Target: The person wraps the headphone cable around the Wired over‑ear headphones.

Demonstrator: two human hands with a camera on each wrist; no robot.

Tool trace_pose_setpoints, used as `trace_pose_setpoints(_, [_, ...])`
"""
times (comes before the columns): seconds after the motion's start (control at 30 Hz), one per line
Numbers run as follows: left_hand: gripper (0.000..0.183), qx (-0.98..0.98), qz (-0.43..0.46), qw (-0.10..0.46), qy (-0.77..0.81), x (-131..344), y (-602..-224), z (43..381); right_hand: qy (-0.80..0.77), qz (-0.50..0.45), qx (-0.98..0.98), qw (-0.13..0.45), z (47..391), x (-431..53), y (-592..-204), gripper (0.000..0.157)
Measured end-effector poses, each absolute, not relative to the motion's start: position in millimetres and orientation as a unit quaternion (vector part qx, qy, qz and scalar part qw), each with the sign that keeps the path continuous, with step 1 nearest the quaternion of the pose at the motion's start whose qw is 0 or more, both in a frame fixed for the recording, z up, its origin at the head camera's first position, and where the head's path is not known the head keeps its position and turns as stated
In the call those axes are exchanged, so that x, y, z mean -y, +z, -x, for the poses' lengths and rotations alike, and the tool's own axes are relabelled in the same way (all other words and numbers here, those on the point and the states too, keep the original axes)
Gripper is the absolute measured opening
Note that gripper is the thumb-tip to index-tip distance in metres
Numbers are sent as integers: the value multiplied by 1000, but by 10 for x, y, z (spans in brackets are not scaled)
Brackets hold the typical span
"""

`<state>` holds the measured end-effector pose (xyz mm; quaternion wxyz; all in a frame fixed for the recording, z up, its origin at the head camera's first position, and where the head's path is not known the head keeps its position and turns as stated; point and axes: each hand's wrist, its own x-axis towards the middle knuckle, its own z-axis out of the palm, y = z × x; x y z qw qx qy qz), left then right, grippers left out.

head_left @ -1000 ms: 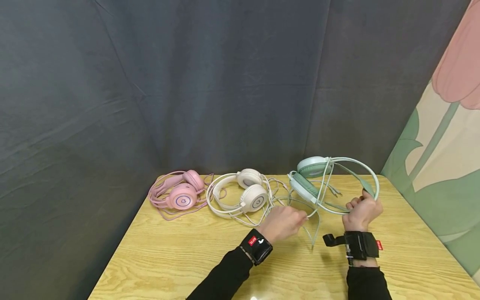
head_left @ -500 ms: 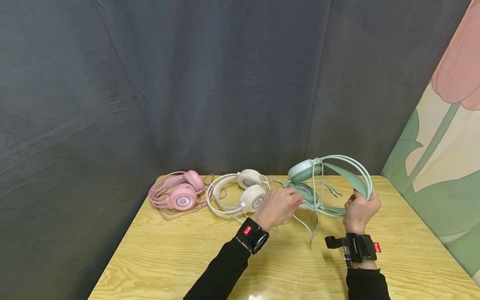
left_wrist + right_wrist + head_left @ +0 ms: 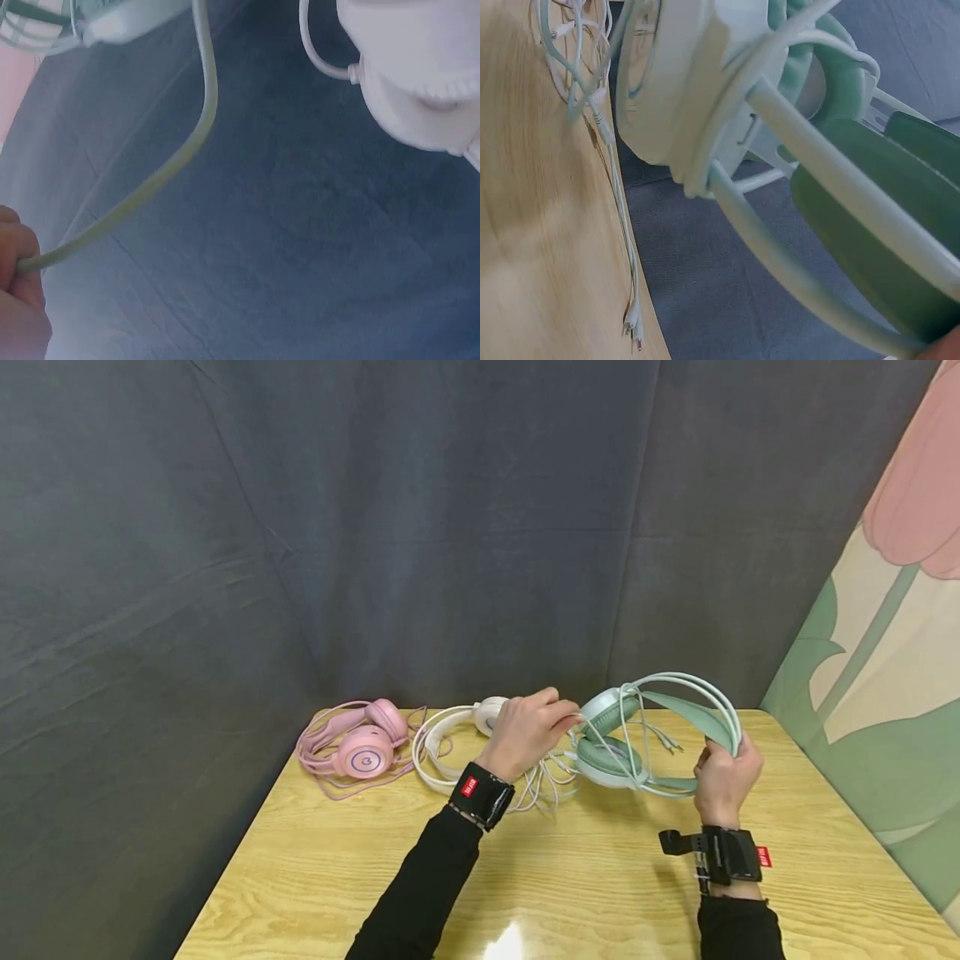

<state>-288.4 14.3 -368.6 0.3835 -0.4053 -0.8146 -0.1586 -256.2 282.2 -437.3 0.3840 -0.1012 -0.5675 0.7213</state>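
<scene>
Mint-green headphones (image 3: 609,758) are held over the right part of the wooden table, ear cups toward the left. My right hand (image 3: 727,781) grips them by the top of the headband, where the green inner strap (image 3: 862,217) meets the outer bars. Their pale cable (image 3: 154,184) loops around the bars beside the ear cups. Its free stretch runs to my left hand (image 3: 528,731), which pinches it between thumb and fingers. That hand is above the white headphones (image 3: 438,745) and hides much of them in the head view.
Pink headphones (image 3: 367,753) lie at the table's back left, their cord coiled round them. Tangled pale cables (image 3: 542,785) lie between the white and green sets. Cable plugs (image 3: 634,326) rest near the back edge. A dark curtain (image 3: 465,527) hangs behind the wooden table (image 3: 585,893).
My left hand has moved left and up, drawing the cable along. The green headphones have shifted slightly and their ear cups have turned; my right hand keeps its grip on the headband.
</scene>
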Motion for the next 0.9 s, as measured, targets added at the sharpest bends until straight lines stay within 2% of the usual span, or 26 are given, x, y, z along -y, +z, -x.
trace_pose_setpoints(0.2, [9,807,393,410,-161,-104,-3629,2959,802,59,505,314,2546,-2846,-4306,27])
trace_pose_setpoints(0.37, [12,814,369,413,-175,-78,-3628,3002,798,13,550,247,2499,-2842,-4275,29])
trace_pose_setpoints(0.9, [17,851,319,338,-245,-33,-3751,3132,814,-230,520,121,2474,-2921,-4339,36])
